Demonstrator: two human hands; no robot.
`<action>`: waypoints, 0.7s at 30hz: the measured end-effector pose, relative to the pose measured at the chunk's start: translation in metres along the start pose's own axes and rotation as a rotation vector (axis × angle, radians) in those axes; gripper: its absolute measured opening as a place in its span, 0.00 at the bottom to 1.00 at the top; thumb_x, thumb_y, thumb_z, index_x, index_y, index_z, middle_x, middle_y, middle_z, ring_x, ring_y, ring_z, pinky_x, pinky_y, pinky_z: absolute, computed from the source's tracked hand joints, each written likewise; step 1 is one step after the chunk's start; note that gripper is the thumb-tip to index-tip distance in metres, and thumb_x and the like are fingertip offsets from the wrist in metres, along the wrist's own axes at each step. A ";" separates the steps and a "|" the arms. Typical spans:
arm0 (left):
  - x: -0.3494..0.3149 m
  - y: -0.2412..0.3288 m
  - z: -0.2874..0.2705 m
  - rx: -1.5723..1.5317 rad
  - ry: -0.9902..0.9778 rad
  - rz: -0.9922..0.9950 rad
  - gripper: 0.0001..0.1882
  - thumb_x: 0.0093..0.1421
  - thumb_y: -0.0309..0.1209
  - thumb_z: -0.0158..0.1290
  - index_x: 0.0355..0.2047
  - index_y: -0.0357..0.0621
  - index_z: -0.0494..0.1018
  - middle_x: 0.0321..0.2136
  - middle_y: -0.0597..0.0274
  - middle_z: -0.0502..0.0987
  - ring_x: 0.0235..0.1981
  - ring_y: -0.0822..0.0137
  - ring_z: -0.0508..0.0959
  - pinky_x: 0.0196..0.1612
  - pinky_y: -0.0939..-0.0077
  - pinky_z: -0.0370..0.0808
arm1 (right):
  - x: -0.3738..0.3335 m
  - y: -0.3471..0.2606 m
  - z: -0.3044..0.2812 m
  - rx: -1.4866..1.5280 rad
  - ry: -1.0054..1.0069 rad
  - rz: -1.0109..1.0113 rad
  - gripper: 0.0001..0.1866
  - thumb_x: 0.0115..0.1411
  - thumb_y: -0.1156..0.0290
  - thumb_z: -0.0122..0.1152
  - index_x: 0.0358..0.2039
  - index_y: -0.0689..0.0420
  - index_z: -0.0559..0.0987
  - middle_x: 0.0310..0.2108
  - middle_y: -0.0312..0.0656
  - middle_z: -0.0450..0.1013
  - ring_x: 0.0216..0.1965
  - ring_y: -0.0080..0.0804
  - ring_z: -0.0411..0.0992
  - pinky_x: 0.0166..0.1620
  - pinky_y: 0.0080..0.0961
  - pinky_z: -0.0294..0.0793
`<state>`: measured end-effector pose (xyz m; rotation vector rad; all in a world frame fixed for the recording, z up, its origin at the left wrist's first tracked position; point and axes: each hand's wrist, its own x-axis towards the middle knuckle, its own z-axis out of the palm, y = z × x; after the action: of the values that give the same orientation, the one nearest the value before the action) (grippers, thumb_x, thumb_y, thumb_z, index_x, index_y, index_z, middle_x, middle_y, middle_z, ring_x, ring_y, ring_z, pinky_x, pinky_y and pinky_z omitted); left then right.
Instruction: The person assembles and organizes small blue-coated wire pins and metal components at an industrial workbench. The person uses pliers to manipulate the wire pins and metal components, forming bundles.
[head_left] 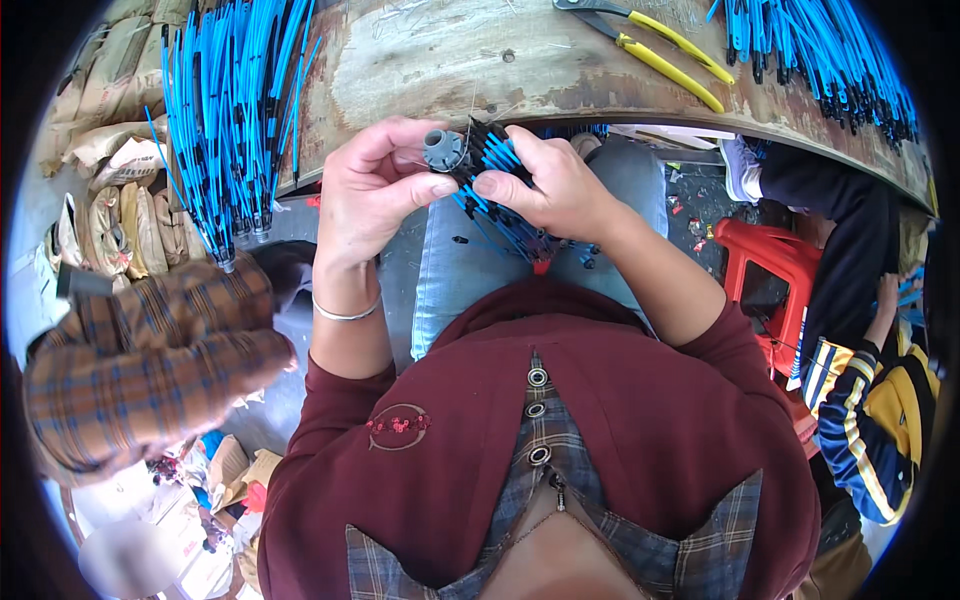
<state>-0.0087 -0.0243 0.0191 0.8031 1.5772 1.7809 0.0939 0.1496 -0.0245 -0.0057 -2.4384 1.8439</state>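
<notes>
My left hand (368, 195) pinches a grey ribbed plastic piece (443, 150) with a round hole, between thumb and fingers. Close beside it, my right hand (560, 190) grips a bundle of thin blue sticks (498, 155) with black ends. The bundle's lower part hangs over my lap, and its black tips lie against the grey piece. A fine wire or thread rises from where the two meet; what it is fastened to is too small to tell. Both hands are in front of the table edge, thumbs almost touching.
Yellow-handled pliers (670, 74) lie on the worn wooden table (420, 60). More blue sticks are piled at left (230, 110) and right (810, 60). A red plastic stool (740, 255) stands at right. People sit on both sides, one in a plaid sleeve (160, 350). Brown sacks (115, 225) stand at left.
</notes>
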 end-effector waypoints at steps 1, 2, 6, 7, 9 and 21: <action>-0.001 0.000 0.000 0.004 -0.006 0.002 0.22 0.44 0.19 0.61 0.41 0.33 0.70 0.35 0.56 0.77 0.37 0.70 0.76 0.41 0.78 0.73 | -0.002 -0.001 0.002 0.006 0.045 -0.010 0.29 0.52 0.45 0.57 0.25 0.64 0.68 0.19 0.55 0.68 0.24 0.52 0.71 0.28 0.37 0.68; -0.001 0.001 0.000 0.001 -0.007 0.005 0.22 0.44 0.19 0.61 0.41 0.33 0.70 0.35 0.56 0.77 0.37 0.70 0.76 0.41 0.78 0.73 | -0.004 -0.002 0.003 0.002 0.045 -0.010 0.29 0.52 0.45 0.57 0.25 0.64 0.68 0.19 0.55 0.68 0.24 0.52 0.71 0.28 0.37 0.68; 0.000 0.002 0.005 0.026 0.002 0.030 0.20 0.44 0.17 0.61 0.40 0.34 0.70 0.31 0.62 0.77 0.31 0.76 0.75 0.32 0.85 0.73 | -0.009 -0.004 0.010 -0.010 0.152 -0.012 0.26 0.51 0.48 0.59 0.24 0.63 0.68 0.17 0.53 0.68 0.22 0.52 0.70 0.26 0.36 0.68; -0.001 0.001 0.006 0.031 0.028 0.023 0.20 0.45 0.17 0.61 0.40 0.34 0.70 0.31 0.62 0.77 0.30 0.77 0.75 0.32 0.85 0.72 | -0.010 -0.004 0.012 -0.004 0.197 -0.018 0.26 0.51 0.49 0.60 0.24 0.63 0.67 0.17 0.53 0.68 0.21 0.52 0.70 0.25 0.36 0.68; -0.003 0.000 0.008 0.043 0.082 0.010 0.19 0.45 0.16 0.60 0.39 0.35 0.70 0.30 0.63 0.77 0.29 0.77 0.75 0.30 0.86 0.72 | -0.010 -0.003 0.017 0.011 0.286 -0.032 0.25 0.51 0.51 0.61 0.23 0.63 0.67 0.16 0.53 0.68 0.21 0.53 0.70 0.24 0.36 0.68; -0.016 0.003 0.032 0.160 0.300 0.087 0.19 0.47 0.17 0.59 0.41 0.34 0.70 0.29 0.64 0.76 0.28 0.79 0.73 0.31 0.87 0.71 | -0.014 -0.009 0.031 -0.049 0.427 -0.010 0.19 0.54 0.59 0.59 0.22 0.62 0.66 0.16 0.53 0.67 0.21 0.53 0.69 0.22 0.37 0.66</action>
<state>0.0261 -0.0174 0.0252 0.7119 1.9251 1.9256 0.1066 0.1167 -0.0249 -0.3512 -2.1770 1.5785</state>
